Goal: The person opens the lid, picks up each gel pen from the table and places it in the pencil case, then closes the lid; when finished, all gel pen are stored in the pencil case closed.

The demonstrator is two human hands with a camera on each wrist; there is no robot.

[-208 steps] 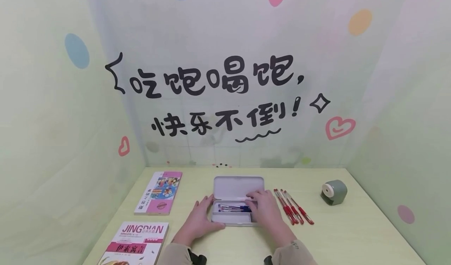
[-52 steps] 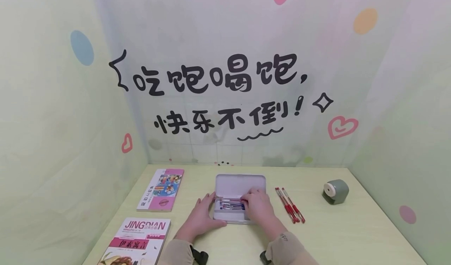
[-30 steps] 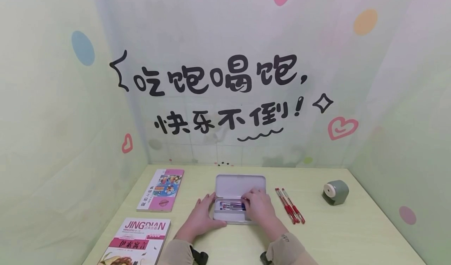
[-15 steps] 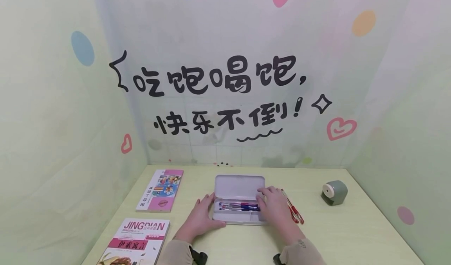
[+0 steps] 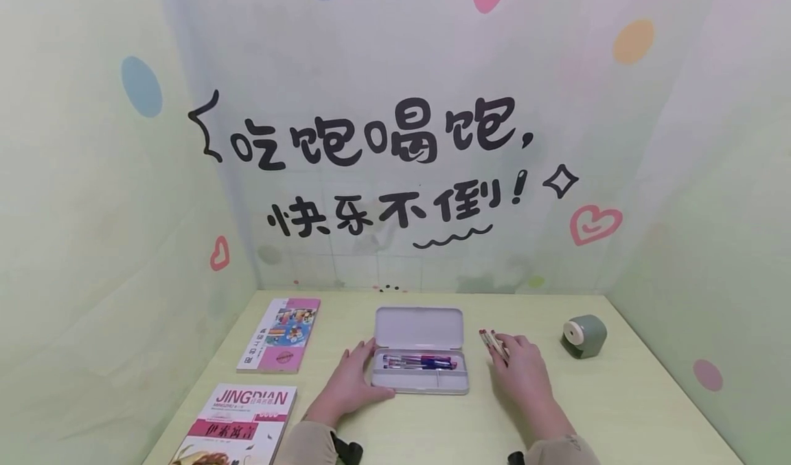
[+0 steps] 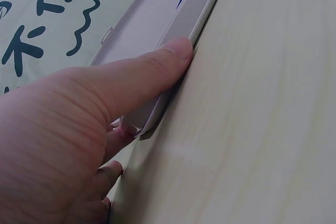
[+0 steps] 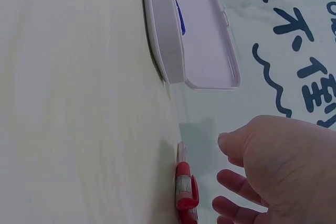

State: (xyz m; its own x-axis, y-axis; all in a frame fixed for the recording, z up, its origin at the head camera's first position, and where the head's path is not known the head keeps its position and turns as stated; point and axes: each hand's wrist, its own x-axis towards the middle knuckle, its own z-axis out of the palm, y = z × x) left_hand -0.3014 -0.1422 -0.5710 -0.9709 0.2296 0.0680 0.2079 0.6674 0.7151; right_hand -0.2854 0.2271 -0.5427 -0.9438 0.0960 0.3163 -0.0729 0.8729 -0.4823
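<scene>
On my far left, two flat, rectangular books lie on the smooth, faintly grained surface (image 5: pixel 624 417): the pink-and-white book (image 5: pixel 279 334), and nearer me the JINGDIAN book (image 5: pixel 237 424). Next, my left hand (image 5: pixel 351 384) holds the left end of the pale, round-cornered pencil case (image 5: pixel 404 381), thumb flat against its smooth front wall, fingers around the corner. The case's long axis runs left to right, its lid (image 5: pixel 419 327) tipped back, and slim blue and purple pens (image 5: pixel 417 362) lie lengthwise in the rear compartment. Just right of it, slender red pens (image 5: pixel 488 340), clear-barrelled, lie on the surface, their long axis pointing away from me and slightly left. Over them is my right hand (image 5: pixel 522 372), fingers loosely bent and parted, gripping nothing. Farther right sits the rounded grey sharpener (image 5: pixel 585 336), its pale disc facing left.
</scene>
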